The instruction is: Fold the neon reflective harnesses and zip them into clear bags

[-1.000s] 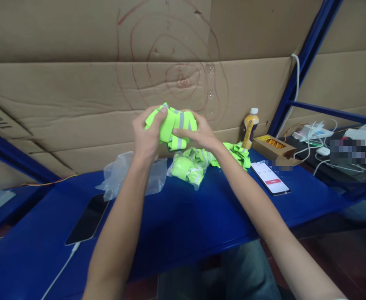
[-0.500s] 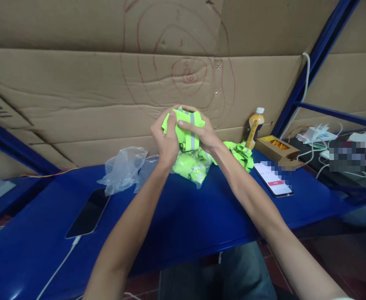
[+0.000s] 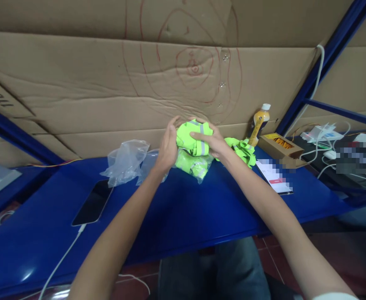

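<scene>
A folded neon-yellow reflective vest (image 3: 187,135) with grey stripes is held up between my two hands, over the back of the blue table. My right hand (image 3: 215,139) grips its right side, thumb across the front and fingers behind. Along the left edge, my left hand (image 3: 168,143) cups the bundle with its thumb upright beside the fabric; its other fingers are partly hidden. Just below lies another neon vest in a clear plastic bag (image 3: 193,166). A loose neon piece of fabric (image 3: 242,151) lies crumpled behind my right forearm.
Clear plastic bags (image 3: 126,160) and a dark phone (image 3: 93,203) on a white cable lie left on the blue table (image 3: 183,225). Rightward are a lit phone (image 3: 275,179), a juice bottle (image 3: 258,125) and an open carton (image 3: 295,156). A cardboard wall (image 3: 85,112) stands behind.
The camera view has shifted slightly. The folded vest is lower, nearer the bagged one. My left thumb has moved off its front to the left edge; my right thumb still lies across it.
</scene>
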Available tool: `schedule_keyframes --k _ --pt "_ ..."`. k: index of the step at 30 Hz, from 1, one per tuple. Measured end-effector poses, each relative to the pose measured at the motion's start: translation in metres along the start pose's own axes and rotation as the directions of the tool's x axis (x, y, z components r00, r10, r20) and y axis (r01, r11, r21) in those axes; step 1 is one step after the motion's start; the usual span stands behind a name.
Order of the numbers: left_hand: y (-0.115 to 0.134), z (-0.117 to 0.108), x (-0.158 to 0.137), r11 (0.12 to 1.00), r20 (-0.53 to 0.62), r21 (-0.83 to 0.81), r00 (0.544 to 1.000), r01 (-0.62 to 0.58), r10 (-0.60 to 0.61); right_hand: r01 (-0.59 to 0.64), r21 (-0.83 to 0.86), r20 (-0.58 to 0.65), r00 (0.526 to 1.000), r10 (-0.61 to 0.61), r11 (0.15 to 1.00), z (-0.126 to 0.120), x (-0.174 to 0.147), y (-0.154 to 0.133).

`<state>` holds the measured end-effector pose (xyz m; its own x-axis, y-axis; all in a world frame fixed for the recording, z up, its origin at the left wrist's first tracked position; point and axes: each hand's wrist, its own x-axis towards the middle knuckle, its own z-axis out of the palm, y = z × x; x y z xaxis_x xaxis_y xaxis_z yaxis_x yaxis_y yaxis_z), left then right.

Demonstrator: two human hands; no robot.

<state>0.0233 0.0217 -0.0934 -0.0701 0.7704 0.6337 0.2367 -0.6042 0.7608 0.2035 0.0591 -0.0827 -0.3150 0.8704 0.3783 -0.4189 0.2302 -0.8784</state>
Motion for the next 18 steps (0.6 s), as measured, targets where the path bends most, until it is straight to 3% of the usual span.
schedule_keyframes --k 2,4,6,9,11,15,18 --pt "0.002 -0.018 -0.008 0.953 0.004 0.298 0.999 0.048 -0.051 0.033 -0.021 -0.044 0.998 -0.034 0.999 -0.01 -0.015 -0.006" --pt "0.0 -0.035 -0.016 0.779 0.0 0.617 0.99 0.109 -0.139 0.04 -0.039 -0.113 0.993 -0.044 0.998 -0.021 -0.031 -0.009" --pt "-0.007 -0.044 -0.025 0.577 -0.049 0.792 0.963 0.2 -0.266 0.034 -0.028 -0.181 0.983 -0.039 0.999 -0.029 -0.047 -0.007" --pt "-0.024 -0.041 -0.041 0.331 -0.105 0.907 0.899 0.262 -0.425 0.029 0.018 -0.225 0.974 -0.024 0.999 -0.034 -0.062 0.004" --pt "-0.036 -0.035 -0.048 0.216 -0.129 0.94 0.861 0.263 -0.491 0.037 0.039 -0.22 0.975 -0.027 0.999 -0.033 -0.066 0.013" --pt "-0.054 -0.032 -0.049 0.078 -0.21 0.955 0.838 0.286 -0.503 0.023 0.012 -0.183 0.983 -0.02 1.0 -0.028 -0.066 0.025" --pt "-0.058 -0.04 -0.043 0.062 -0.253 0.94 0.806 0.337 -0.535 0.025 -0.054 -0.148 0.988 -0.033 0.998 -0.027 -0.066 0.027"
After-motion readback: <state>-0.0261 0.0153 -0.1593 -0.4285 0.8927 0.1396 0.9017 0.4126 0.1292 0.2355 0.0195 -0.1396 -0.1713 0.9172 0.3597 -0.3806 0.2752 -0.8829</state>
